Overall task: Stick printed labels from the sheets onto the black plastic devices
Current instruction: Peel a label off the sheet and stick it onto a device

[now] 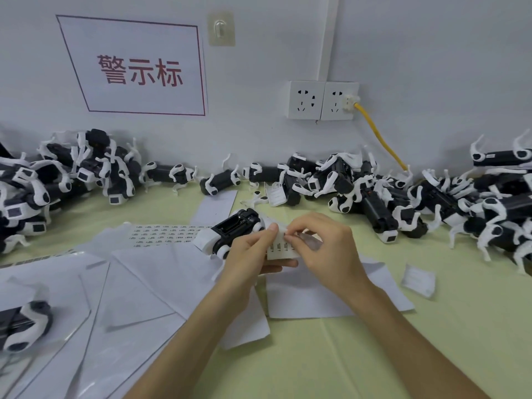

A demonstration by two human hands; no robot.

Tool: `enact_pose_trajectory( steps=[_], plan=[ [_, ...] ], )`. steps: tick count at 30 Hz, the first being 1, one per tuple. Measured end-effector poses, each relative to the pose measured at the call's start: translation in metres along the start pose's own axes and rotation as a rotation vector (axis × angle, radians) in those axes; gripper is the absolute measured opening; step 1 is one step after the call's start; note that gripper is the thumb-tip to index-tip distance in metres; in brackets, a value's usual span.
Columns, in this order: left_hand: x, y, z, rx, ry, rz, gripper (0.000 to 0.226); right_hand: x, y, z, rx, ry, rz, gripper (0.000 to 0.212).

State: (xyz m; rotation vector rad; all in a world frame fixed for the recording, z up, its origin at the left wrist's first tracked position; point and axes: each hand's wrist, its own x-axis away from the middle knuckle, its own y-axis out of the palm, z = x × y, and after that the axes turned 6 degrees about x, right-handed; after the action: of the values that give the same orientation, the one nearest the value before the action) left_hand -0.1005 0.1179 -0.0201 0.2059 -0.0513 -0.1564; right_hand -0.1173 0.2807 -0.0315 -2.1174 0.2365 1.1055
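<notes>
Table [374, 355] | left hand [250, 254], right hand [325, 249] pinch one label strip [280, 251] | one device [233, 228] beside

1. The label strip [283, 251] is a small white piece with a row of dark printed labels. It stands nearly upright in my left hand [253, 254], and my right hand [325, 249] pinches its top edge.
2. The device [233, 230] lies just beside my left hand. It has a black body with an open rectangular recess facing up, white ends and round joints.
3. The label sheet [167, 233] lies flat to the left of that device, with rows of small printed labels.
4. The left heap [72, 174] and the right heap [403, 203] of black-and-white devices lie tangled at the back, white legs sticking out.
5. A lone device [23, 326] lies at the lower left on white sheets.
</notes>
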Motion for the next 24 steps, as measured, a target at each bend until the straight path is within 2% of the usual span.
enact_pose_trajectory(
  steps=[3,6,12,24],
  plan=[
    [0.0011,0.0003,-0.0004,0.007,0.009,-0.005,0.039,-0.0010,-0.0016,-0.0009,-0.017,0.041,0.015,0.017],
    [0.0035,0.0010,0.0004,0.014,0.018,-0.023,0.038,-0.0014,-0.0021,-0.0019,-0.010,-0.013,0.051,0.012],
    [0.0051,-0.0001,-0.0001,0.032,-0.015,-0.024,0.037,0.0000,0.0003,-0.0017,0.015,-0.057,0.065,0.014],
    [0.0000,0.0017,-0.0060,0.089,-0.134,0.108,0.031,0.0079,0.0054,-0.0051,0.093,-0.110,-0.023,0.010]
  ],
)
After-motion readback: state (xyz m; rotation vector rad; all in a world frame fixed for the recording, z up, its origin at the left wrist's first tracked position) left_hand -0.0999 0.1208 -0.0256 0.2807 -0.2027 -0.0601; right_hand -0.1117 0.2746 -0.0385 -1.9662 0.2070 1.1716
